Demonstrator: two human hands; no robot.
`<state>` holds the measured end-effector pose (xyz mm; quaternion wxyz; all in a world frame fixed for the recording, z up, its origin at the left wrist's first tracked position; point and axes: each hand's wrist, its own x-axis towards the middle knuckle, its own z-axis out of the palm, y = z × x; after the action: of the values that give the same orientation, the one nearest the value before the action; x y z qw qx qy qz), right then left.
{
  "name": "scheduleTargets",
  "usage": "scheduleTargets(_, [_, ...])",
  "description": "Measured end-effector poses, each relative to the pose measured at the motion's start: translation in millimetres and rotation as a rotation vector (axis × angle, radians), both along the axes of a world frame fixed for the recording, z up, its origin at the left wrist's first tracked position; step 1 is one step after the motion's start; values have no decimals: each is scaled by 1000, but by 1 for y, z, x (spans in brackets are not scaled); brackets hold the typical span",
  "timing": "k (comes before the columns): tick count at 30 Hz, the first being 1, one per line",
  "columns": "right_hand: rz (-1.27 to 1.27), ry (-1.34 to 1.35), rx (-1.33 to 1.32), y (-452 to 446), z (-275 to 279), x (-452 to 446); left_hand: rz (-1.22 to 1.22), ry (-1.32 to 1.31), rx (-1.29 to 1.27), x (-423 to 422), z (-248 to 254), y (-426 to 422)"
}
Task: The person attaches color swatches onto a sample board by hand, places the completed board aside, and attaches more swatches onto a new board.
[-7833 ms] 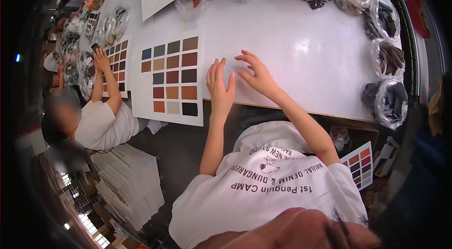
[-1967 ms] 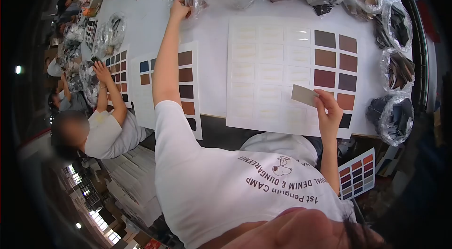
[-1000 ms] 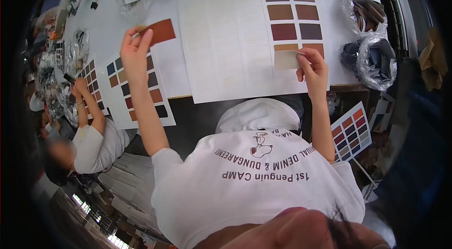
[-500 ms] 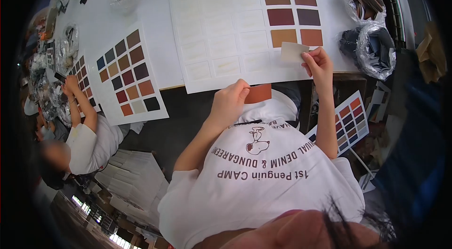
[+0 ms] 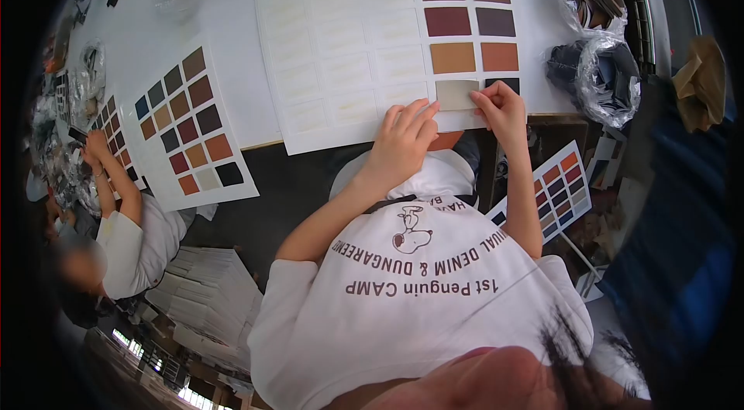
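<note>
While right fingers pinch a beige swatch, slightly parted left fingers hold a rust swatch.

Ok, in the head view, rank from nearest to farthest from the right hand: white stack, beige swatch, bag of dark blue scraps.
1. Beige swatch, touching the right hand, on its left.
2. Bag of dark blue scraps, to its right.
3. White stack, lower left.
</note>
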<state>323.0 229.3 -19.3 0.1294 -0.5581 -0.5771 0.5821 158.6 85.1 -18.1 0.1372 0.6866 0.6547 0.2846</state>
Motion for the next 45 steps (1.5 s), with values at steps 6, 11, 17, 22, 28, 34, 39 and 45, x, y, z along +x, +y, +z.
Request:
scheduleTargets(6, [-2, -32, -46, 2, 3, -3, -2, 31, 9, 1, -5, 7])
scheduleTargets(11, [-1, -63, -29, 2, 5, -6, 14, 55, -13, 4, -9, 7])
scheduleTargets(17, [10, -86, -24, 2, 5, -8, 29, 40, -27, 7, -10, 7])
scheduleTargets(22, [323, -609, 301, 10, 20, -13, 38, 0, -37, 5, -8, 4])
scheduleTargets(28, [130, 163, -87, -18, 37, -19, 206, -183, -78, -24, 16, -10])
scheduleTargets(34, [266, 247, -266, -41, 17, -42, 268, -190, -68, -39, 13, -23])
scheduleTargets(39, [124, 151, -206, -36, 5, -51, 409, -187, -41, -52, 11, -29])
scheduleTargets(45, [114, 90, -154, -31, -6, -57, 257, -26, -71, -52, -2, -41])
